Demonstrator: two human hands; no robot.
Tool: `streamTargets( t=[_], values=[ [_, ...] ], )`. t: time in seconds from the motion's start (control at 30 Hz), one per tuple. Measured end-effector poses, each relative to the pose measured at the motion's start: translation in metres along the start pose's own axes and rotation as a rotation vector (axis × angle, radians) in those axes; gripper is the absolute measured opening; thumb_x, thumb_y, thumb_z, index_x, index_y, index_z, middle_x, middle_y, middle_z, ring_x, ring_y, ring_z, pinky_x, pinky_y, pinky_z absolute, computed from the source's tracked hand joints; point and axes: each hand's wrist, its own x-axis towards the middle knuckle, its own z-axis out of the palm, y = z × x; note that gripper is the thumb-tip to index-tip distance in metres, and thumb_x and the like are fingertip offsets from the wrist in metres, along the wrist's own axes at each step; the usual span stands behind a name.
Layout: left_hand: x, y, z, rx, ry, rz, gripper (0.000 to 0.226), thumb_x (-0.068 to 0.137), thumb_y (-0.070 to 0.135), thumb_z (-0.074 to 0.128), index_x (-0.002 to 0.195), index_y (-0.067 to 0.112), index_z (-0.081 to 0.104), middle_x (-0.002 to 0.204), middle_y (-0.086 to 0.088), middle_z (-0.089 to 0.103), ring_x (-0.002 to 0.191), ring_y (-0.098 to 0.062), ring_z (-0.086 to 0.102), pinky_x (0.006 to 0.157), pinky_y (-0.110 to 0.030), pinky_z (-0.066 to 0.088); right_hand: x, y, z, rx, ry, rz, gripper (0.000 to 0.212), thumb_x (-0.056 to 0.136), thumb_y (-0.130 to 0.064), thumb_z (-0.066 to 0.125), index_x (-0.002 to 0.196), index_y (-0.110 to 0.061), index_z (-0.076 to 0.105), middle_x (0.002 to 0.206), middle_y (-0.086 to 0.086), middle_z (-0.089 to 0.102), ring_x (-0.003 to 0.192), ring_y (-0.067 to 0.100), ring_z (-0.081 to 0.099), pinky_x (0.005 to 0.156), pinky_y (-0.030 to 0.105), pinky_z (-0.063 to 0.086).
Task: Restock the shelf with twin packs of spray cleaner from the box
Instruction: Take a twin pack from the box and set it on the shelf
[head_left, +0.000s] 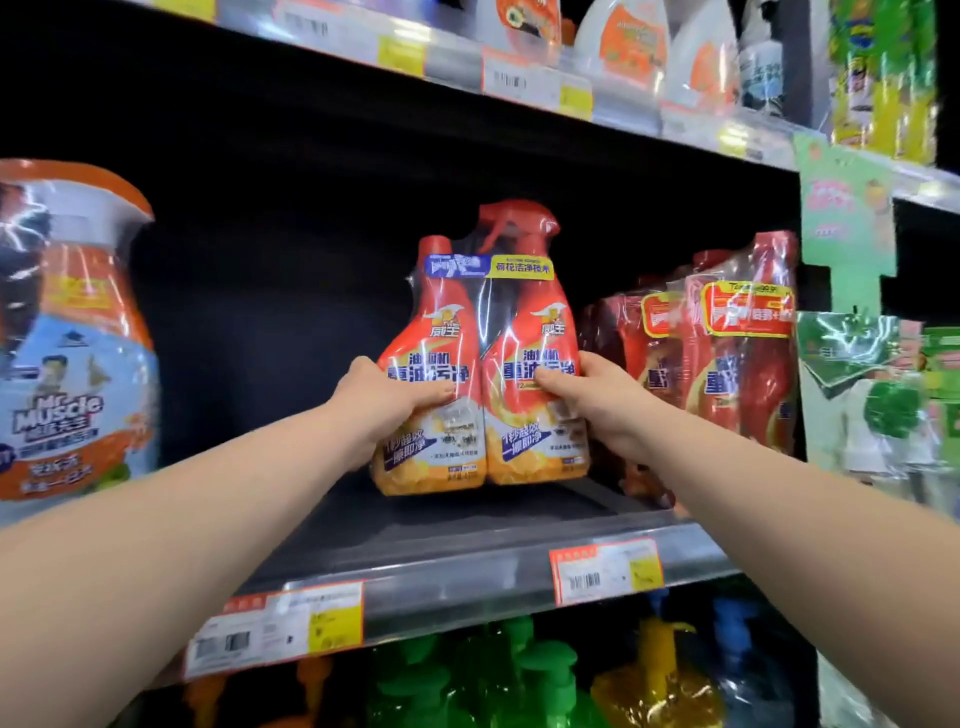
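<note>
Left hand and right hand, fingers clamped, hold one twin pack.

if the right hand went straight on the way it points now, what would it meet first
The right hand grips the twin pack, which would go along. Beyond it lies the dark gap above the shelf, where nothing shows, so the way looks free, though depth is unclear.

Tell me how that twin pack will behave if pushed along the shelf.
The twin pack is tall on narrow bases, so a high push would likely tip it. Its glossy film looks slippery, perhaps why left hand and right hand both hold it.
</note>
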Motion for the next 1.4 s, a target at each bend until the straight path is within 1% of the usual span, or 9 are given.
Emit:
streamTargets(
  t=[0.17,0.3,0.4,0.53,0.67,0.8,1.03,1.17,1.4],
  values=[
    [0.026,-0.016,0.009,0.055,0.005,-0.058,0.081,0.056,0.034,0.090,0.117,0.012,0.042,0.113,-0.009,0.061,0.097,-0.028,0.064,0.081,-0.045,0.055,0.039,0.025,0.003,0.015,-0.064,0.033,0.035,0.088,-0.016,0.065,0.119,-0.005,0.054,0.098,0.009,0.070,0.077,0.016,0.068,0.078,0.038,0.055],
    [0.046,-0.027,0.017,0.130,0.023,-0.052,0.075,0.062,0.029,0.087,0.117,0.011,0.040,0.113,-0.010,0.060,0.092,-0.025,0.064,0.057,-0.031,0.049,0.062,0.044,0.008,0.022,-0.054,0.064,0.039,0.086,-0.011,0.067,0.122,-0.007,0.052,0.113,0.010,0.067,0.087,0.020,0.066,0.074,0.032,0.052],
    [0.064,-0.031,0.019,0.211,0.034,-0.057,0.068,0.064,0.031,0.086,0.112,0.012,0.042,0.114,-0.010,0.060,0.100,-0.029,0.062,0.069,-0.035,0.052,0.071,0.054,0.012,0.015,-0.058,0.125,0.034,0.089,-0.021,0.065,0.119,-0.021,0.049,0.103,-0.001,0.062,0.079,0.011,0.058,0.070,0.031,0.044],
    [0.085,-0.034,0.017,0.277,-0.007,-0.092,0.064,0.063,0.036,0.086,0.110,0.010,0.052,0.105,-0.011,0.067,0.094,-0.029,0.066,0.088,-0.049,0.053,0.087,0.058,0.018,0.024,-0.063,0.185,0.028,0.088,-0.021,0.066,0.111,-0.023,0.050,0.103,0.001,0.063,0.090,0.022,0.061,0.089,0.047,0.048],
    [0.099,-0.040,0.017,0.287,-0.014,-0.075,0.061,0.065,0.032,0.085,0.110,0.011,0.048,0.104,-0.009,0.066,0.094,-0.027,0.065,0.083,-0.043,0.054,0.105,0.052,0.020,-0.079,-0.106,0.215,0.030,0.076,-0.010,0.077,0.092,-0.019,0.054,0.107,0.009,0.068,0.099,0.030,0.065,0.093,0.059,0.047],
    [0.111,-0.049,0.022,0.236,-0.008,-0.045,0.060,0.067,0.024,0.084,0.106,0.012,0.040,0.110,-0.010,0.062,0.097,-0.027,0.064,0.080,-0.041,0.054,0.118,0.058,0.025,-0.117,-0.029,0.215,0.054,0.074,-0.011,0.079,0.115,-0.017,0.046,0.108,0.005,0.062,0.083,0.019,0.060,0.089,0.049,0.050],
    [0.132,-0.058,0.029,0.181,-0.038,-0.018,0.058,0.069,0.013,0.083,0.106,0.009,0.038,0.111,-0.012,0.061,0.091,-0.025,0.064,0.066,-0.035,0.053,0.138,0.065,0.024,-0.111,-0.082,0.273,0.067,0.075,-0.012,0.078,0.129,-0.017,0.038,0.125,0.007,0.056,0.110,0.030,0.057,0.085,0.056,0.051],
    [0.141,-0.063,0.029,0.190,-0.039,-0.009,0.056,0.071,0.012,0.081,0.106,0.009,0.038,0.109,-0.012,0.061,0.094,-0.025,0.063,0.080,-0.041,0.054,0.146,0.066,0.027,-0.112,-0.087,0.283,0.065,0.077,-0.008,0.076,0.128,-0.015,0.037,0.128,0.010,0.055,0.114,0.033,0.056,0.084,0.056,0.051],
    [0.145,-0.072,0.031,0.192,-0.014,0.025,0.051,0.074,0.015,0.079,0.106,0.010,0.040,0.101,-0.007,0.060,0.082,-0.017,0.060,0.069,-0.030,0.051,0.147,0.071,0.031,-0.117,-0.069,0.270,0.061,0.078,-0.013,0.076,0.125,-0.013,0.038,0.120,0.010,0.059,0.090,0.024,0.060,0.077,0.050,0.053]
  ],
)
